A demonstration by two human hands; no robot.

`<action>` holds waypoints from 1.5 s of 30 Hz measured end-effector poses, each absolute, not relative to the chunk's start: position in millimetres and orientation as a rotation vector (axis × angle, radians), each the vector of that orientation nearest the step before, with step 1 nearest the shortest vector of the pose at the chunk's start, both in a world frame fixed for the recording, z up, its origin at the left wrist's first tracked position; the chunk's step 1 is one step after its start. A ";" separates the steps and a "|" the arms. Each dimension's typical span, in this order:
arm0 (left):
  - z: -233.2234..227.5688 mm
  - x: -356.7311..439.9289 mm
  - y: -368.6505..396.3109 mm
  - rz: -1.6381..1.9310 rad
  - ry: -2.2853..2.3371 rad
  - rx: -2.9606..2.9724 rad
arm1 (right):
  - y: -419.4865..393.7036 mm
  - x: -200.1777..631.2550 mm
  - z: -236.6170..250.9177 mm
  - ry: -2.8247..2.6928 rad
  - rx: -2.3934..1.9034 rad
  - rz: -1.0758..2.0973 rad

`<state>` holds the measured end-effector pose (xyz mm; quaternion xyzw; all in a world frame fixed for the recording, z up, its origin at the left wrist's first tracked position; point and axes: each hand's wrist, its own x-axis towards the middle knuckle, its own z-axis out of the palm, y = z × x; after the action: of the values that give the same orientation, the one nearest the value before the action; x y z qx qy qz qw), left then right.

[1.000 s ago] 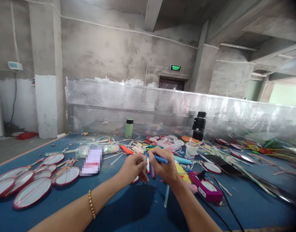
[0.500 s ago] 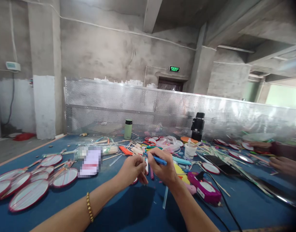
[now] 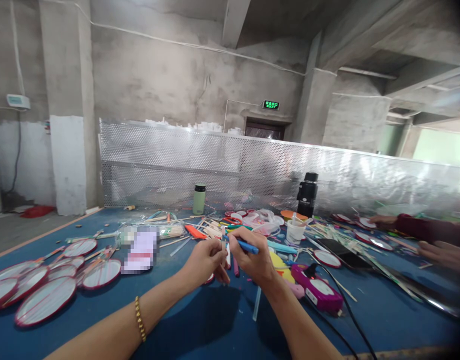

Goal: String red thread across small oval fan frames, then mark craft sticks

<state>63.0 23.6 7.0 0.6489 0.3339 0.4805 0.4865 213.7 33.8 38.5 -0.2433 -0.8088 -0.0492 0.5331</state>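
My right hand (image 3: 252,256) is closed around a blue pen (image 3: 248,247), its rear end sticking out to the right and its tip by my left fingers. Close beside it, my left hand (image 3: 206,260) pinches a small pale strip (image 3: 224,234), mostly hidden by the fingers. Both hands are held above the blue table (image 3: 200,320). Beyond them lie loose wooden sticks (image 3: 212,230) and an orange piece (image 3: 194,231). A dark pink stick (image 3: 236,266) shows between the hands.
Round red-rimmed paddles (image 3: 45,301) pile up at left, near a phone (image 3: 140,250). A green bottle (image 3: 199,199), black thermos (image 3: 307,194) and white cup (image 3: 295,232) stand behind. A purple device (image 3: 318,287) with cables lies right. Another person's hands (image 3: 440,252) work at far right.
My hands stay almost in place, the pen still at my left fingers. At far right, the other person's upper hand has moved left to a round red-rimmed piece.
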 end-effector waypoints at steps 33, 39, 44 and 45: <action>4.7 60.1 28.0 1.197 0.787 1.560 | 30.6 215.5 39.4 -1.995 -0.600 -0.094; 4.4 60.0 28.4 1.196 0.786 1.573 | 30.9 215.4 39.5 -1.979 -0.606 -0.107; 7.5 61.3 25.6 1.194 0.796 1.567 | 31.6 214.6 38.7 -1.970 -0.569 -0.094; 7.6 61.4 25.5 1.192 0.795 1.566 | 31.8 214.6 38.3 -1.973 -0.569 -0.090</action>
<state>61.4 25.5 7.6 0.6442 0.3268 0.4903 0.4876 214.6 31.8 38.3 -0.2371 -0.8218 -0.0374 0.5168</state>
